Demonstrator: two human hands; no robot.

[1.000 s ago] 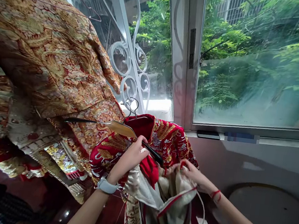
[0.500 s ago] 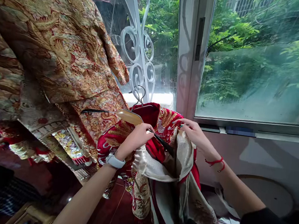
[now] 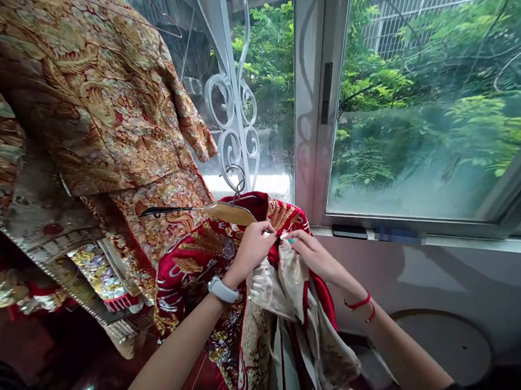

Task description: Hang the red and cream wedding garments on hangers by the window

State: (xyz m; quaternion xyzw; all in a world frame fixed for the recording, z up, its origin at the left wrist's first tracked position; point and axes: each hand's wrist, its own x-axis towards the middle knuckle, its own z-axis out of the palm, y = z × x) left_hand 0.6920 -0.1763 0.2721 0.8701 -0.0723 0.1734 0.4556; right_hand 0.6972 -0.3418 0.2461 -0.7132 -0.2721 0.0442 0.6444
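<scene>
A red garment with gold and silver embroidery hangs in front of me, its cream lining or inner cloth folded outward on the right. My left hand is closed, thumb and fingertips pinching the garment's edge near the collar. Close beside it, my right hand pinches the top of the cream cloth. The fingertips of both hands nearly meet; what lies exactly between them is hidden. A hanger with a tan body and a black arm sticks out to the left above the garment. Its metal hook rises behind.
Patterned gold robes hang at the left, above sequined, fringed pieces. White scrollwork ironwork stands before the window. A dark flat object lies on the sill. A round pale object leans at the lower right.
My left hand has moved right, off the hanger's area, and my right hand has moved left and slightly down, bringing them together at the cloth's edge. The view has shifted right.
</scene>
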